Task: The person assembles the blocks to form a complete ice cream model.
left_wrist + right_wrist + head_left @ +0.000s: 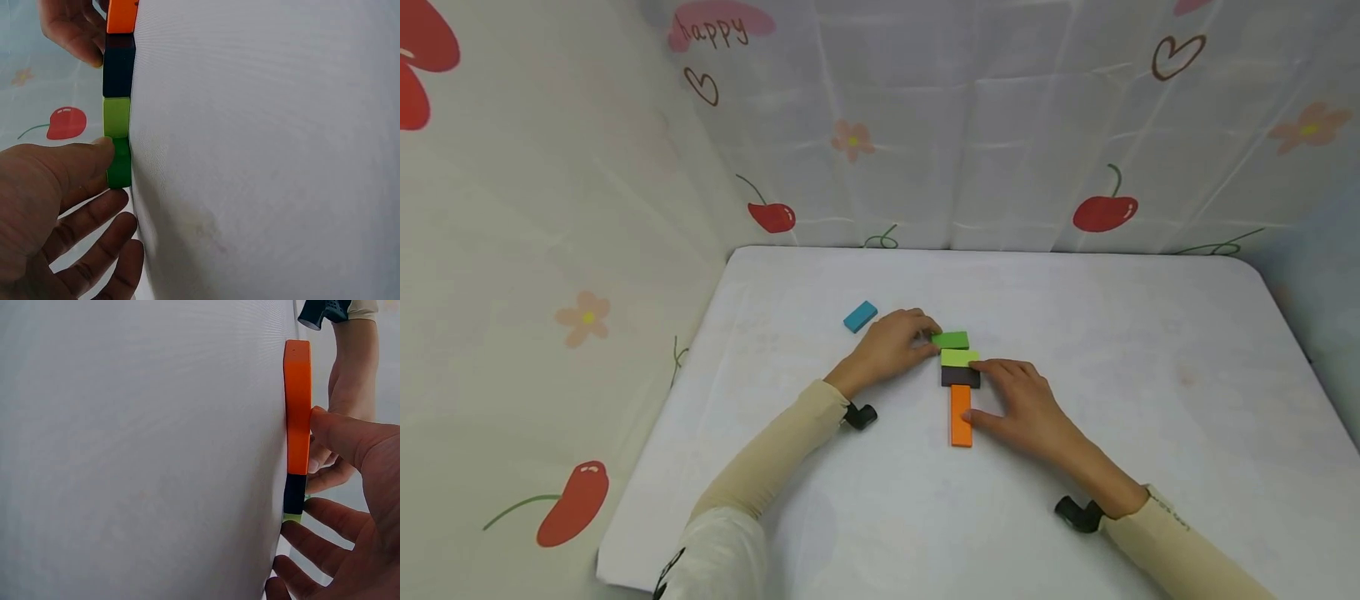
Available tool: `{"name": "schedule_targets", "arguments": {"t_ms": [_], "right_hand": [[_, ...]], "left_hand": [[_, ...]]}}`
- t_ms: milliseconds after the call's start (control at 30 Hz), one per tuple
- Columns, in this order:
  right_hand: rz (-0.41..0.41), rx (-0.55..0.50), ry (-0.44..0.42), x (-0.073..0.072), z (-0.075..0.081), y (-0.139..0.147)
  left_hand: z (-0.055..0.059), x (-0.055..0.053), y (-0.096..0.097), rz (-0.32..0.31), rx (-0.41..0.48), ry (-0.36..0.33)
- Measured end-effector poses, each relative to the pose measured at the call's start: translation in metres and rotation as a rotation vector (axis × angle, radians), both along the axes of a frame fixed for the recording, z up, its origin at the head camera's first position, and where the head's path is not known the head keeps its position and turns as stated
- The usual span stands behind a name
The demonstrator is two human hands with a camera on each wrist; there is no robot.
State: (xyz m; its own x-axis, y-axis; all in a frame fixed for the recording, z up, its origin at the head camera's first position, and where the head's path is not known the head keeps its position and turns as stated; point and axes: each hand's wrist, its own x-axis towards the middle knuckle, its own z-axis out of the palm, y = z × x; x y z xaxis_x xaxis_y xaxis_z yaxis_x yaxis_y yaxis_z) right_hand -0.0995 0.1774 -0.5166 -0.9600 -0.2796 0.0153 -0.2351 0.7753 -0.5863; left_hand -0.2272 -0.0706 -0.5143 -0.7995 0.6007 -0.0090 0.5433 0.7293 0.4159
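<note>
Dark-green rectangular block pinched by left hand; right hand, uncurled, thumbs orange oblong block—uneven push could skew either.

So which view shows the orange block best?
The head view, where the orange block shows nearly whole from above, the right hand covering a bit. Right wrist shows its long side; left wrist only one end, cut off by the frame.

1. Table, front to back: front block lengthwise; second block, third block, back block crosswise.
2. Lone block apart, left of and behind back block.
3. Left hand left of back block; right hand right of front block.
</note>
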Motion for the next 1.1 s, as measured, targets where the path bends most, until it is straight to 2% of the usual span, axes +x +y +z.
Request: {"name": "schedule_targets", "arguments": {"t_ms": [167,400,667,1100], "right_hand": [[0.004,0.003,-0.003,-0.0013,-0.0013,0.0006],[0.003,-0.002,0.005,-0.0006,-0.0023,0.0016],[0.002,-0.002,0.001,-0.0007,-0.0016,0.002],[-0.001,-0.007,-0.017,-0.0001,-0.0016,0.0012]], "left_hand": [[0.0001,0.0004,-0.0003,-0.006,0.012,-0.008],[-0.0031,0.0001,0.0,-0.059,0.034,-0.033],[-0.0008,0.0001,0.0042,-0.078,0.036,-0.059],[-0.0039,-0.0037,0.0054,-0.118,0.039,-0.054]]}}
